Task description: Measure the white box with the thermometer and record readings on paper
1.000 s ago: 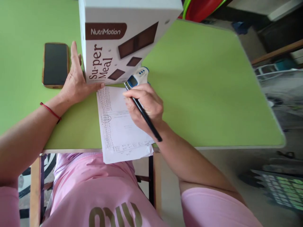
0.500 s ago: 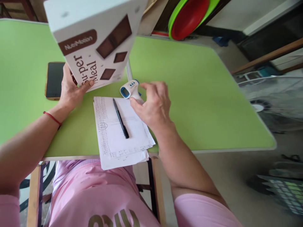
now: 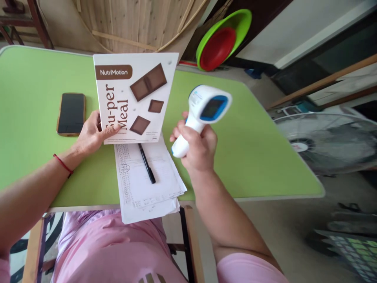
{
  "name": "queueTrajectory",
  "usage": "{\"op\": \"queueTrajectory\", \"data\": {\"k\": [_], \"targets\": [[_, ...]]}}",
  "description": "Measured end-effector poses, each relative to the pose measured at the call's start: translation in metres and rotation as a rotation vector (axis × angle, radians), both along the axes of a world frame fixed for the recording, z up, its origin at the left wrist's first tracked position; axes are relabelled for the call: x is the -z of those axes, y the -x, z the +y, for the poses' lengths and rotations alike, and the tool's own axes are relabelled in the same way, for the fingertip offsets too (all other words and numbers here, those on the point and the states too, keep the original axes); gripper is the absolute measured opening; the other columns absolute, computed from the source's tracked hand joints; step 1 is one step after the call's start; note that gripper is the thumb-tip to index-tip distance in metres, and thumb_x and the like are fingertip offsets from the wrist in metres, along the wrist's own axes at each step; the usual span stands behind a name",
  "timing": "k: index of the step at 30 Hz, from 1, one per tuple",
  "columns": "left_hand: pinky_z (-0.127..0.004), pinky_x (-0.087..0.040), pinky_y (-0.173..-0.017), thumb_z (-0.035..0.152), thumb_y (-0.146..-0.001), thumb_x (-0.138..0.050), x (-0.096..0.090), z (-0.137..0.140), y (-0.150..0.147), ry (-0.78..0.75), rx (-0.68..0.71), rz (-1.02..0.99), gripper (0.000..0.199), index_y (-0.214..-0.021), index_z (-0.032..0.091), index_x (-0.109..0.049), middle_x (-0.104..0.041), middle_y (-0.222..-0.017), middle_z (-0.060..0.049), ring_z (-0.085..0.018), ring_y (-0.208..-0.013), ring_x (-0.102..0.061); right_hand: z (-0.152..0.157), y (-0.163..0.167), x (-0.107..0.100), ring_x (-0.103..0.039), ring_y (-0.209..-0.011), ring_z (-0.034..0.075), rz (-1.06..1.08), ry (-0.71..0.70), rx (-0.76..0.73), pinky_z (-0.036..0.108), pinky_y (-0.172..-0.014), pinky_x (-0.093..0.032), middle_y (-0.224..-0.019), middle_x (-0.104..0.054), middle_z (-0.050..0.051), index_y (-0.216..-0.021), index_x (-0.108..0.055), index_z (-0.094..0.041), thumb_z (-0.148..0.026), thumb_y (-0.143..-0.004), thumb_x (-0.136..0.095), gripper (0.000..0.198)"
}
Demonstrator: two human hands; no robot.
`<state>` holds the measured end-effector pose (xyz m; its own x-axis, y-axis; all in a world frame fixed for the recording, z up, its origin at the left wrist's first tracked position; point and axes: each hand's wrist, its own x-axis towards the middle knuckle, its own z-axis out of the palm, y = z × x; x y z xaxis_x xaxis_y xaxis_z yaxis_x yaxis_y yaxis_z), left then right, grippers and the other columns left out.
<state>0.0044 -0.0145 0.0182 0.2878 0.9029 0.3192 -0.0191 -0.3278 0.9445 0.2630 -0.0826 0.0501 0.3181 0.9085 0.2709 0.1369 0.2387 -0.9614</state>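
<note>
My left hand (image 3: 92, 135) grips the lower left corner of a white box (image 3: 138, 98), thumb on its front. The front is printed "NutriMotion", "Su-per Meal" and brown chocolate pieces, and it faces me. Raised above the table, my right hand (image 3: 200, 145) is wrapped round the handle of a white and blue infrared thermometer (image 3: 207, 104), whose dark screen is turned towards me. Below the box lies a stack of written papers (image 3: 161, 169) with a black pen (image 3: 147, 163) on top; the box covers their upper edge.
A phone (image 3: 71, 114) lies on the green table (image 3: 250, 157), left of the box. Beyond the table are a green basin (image 3: 243, 23) and a red basin (image 3: 219, 49). To the right stands a fan (image 3: 324, 145). The papers overhang the table's front edge.
My right hand has picked the thermometer up from beside the papers and raised it. My left hand has lowered the box, and its front now faces me more squarely.
</note>
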Motion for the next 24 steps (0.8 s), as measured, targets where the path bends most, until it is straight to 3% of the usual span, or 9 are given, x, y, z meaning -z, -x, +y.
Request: {"op": "queueTrajectory", "data": {"k": [3, 6, 10, 17, 24], "targets": [[-0.054, -0.057, -0.091, 0.056, -0.074, -0.083, -0.001, -0.001, 0.0, 0.01, -0.022, 0.057, 0.056, -0.115, 0.023, -0.063, -0.071, -0.113, -0.009, -0.034, -0.108, -0.066, -0.024, 0.014, -0.005, -0.046, -0.052, 0.011, 0.214, 0.107, -0.387, 0.028, -0.047, -0.044, -0.063, -0.048, -0.006, -0.089, -0.054, -0.026, -0.044, -0.066, -0.07, 0.034], [-0.052, -0.059, -0.08, 0.056, -0.07, -0.086, -0.009, -0.006, -0.003, 0.04, -0.059, 0.134, 0.057, -0.108, 0.021, -0.063, -0.071, -0.109, -0.011, -0.035, -0.1, -0.068, -0.042, 0.024, -0.003, -0.048, -0.052, 0.011, 0.219, 0.227, -0.598, 0.027, -0.046, -0.042, -0.064, -0.052, -0.005, -0.088, -0.057, -0.024, -0.037, -0.069, -0.073, 0.029], [-0.051, -0.058, -0.076, 0.06, -0.07, -0.084, -0.016, -0.01, -0.005, 0.011, -0.053, 0.2, 0.055, -0.104, 0.021, -0.062, -0.071, -0.106, -0.011, -0.035, -0.096, -0.068, -0.045, 0.033, 0.003, -0.052, -0.056, 0.011, 0.133, 0.347, -0.577, 0.03, -0.053, -0.046, -0.071, -0.059, -0.003, -0.088, -0.059, -0.021, -0.031, -0.074, -0.073, 0.022], [-0.052, -0.055, -0.083, 0.064, -0.076, -0.077, -0.013, -0.004, -0.003, -0.063, -0.05, 0.305, 0.057, -0.11, 0.021, -0.062, -0.069, -0.108, -0.012, -0.034, -0.101, -0.066, -0.034, 0.041, 0.007, -0.049, -0.057, 0.01, 0.09, 0.29, -0.552, 0.029, -0.053, -0.042, -0.065, -0.055, -0.005, -0.083, -0.058, -0.021, -0.033, -0.076, -0.073, 0.02], [-0.051, -0.056, -0.086, 0.063, -0.073, -0.08, -0.001, 0.002, -0.005, -0.113, -0.041, 0.224, 0.061, -0.114, 0.022, -0.061, -0.069, -0.104, -0.01, -0.033, -0.1, -0.067, -0.034, 0.047, 0.013, -0.05, -0.058, 0.011, 0.152, 0.343, -0.523, 0.029, -0.054, -0.042, -0.067, -0.057, -0.005, -0.087, -0.061, -0.02, -0.039, -0.074, -0.075, 0.027]]}}
